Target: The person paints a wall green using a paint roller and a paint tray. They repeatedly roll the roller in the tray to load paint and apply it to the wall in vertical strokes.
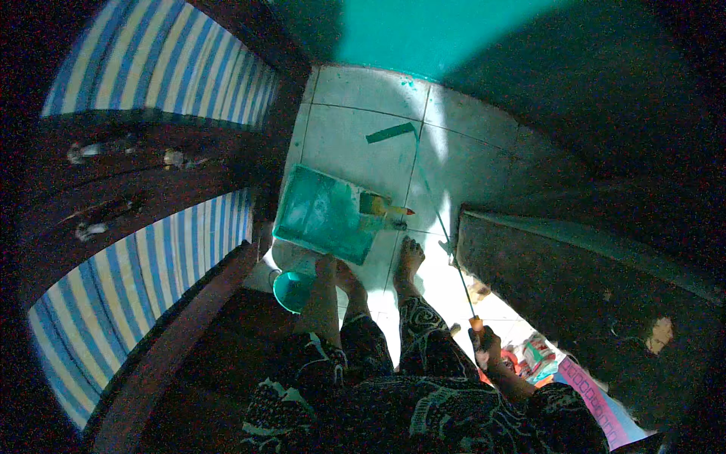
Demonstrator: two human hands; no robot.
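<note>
My right hand (486, 342) grips the orange handle of a long-rod paint roller (434, 198). Its green-coated roller head (390, 133) is over the floor tiles, beyond a paint tray (317, 210). Teal paint coats this rectangular tray. A paintbrush (397, 210) lies across its right side, the handle tip pointing right. My left arm reaches down to the tray's near edge, where my left hand (326, 265) is; its fingers are hard to make out, so their hold is unclear. Beside that forearm stands a teal bucket (290, 290), partly hidden by it.
Ahead rises a teal wall (420, 34), with paint spots on the tiled floor (351, 136) below. Dark furniture with striped blue-and-cream panels (187, 227) is at left. A dark upright panel (544, 267) stands at right, near colourful cloth or packaging (530, 354). My bare feet (409, 258) flank the tray's near corner.
</note>
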